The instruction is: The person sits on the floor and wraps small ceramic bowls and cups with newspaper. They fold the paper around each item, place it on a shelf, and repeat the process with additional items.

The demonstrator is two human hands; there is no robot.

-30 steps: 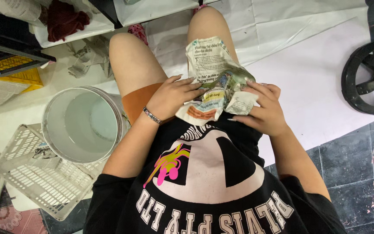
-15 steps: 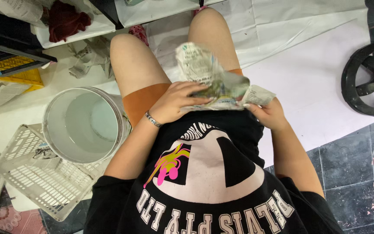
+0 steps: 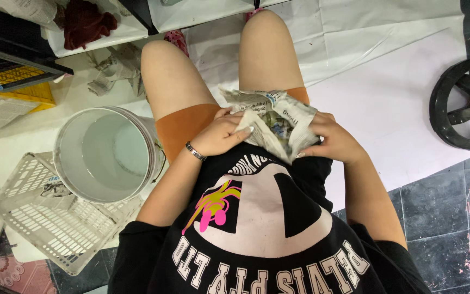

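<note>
I sit with a crumpled newspaper bundle [image 3: 276, 121] on my lap, folded around something I cannot make out. My left hand [image 3: 222, 135], with a metal bracelet at the wrist, grips the bundle's left side. On the right side my right hand [image 3: 334, 140] presses the paper in. Both hands close the sheet inward over my orange shorts [image 3: 183, 124].
A white bucket [image 3: 104, 155] with water stands at my left, beside a white slotted plastic basket [image 3: 50, 218]. Crumpled newspaper [image 3: 114, 68] lies on the white floor sheet [image 3: 403, 103]. A black fan part [image 3: 466, 103] sits at the right edge; a dark red cloth [image 3: 88, 15] is at the top left.
The newspaper sheet, spread over my right thigh a second ago, has been gathered and folded toward my belly into a tighter bundle. Both hands have closed around it.
</note>
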